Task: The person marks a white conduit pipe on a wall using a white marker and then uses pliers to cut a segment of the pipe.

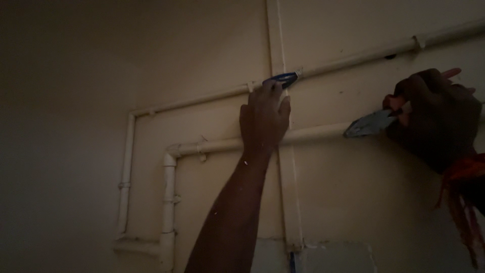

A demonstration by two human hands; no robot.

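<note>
My left hand (263,119) pinches a blue tool (281,79) against the upper pipe (202,99) (joint unfinished), pliers (369,124) gripped in my right hand (437,114) at three o'clock.

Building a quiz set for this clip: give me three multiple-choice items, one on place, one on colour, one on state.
1. Where is the left hand?
A. on the upper pipe
B. on the floor
C. in a pocket

2. What colour are the plier handles in the right hand?
A. green
B. red
C. white

3. How do the pliers stand?
A. lying on a table
B. clamped on the lower pipe
C. held in the air, tip toward the wall

Answers: 1 A, the fingers press a blue tool against that pipe. 2 B, red shows at the grip. 3 C, the tip grips nothing.
</note>
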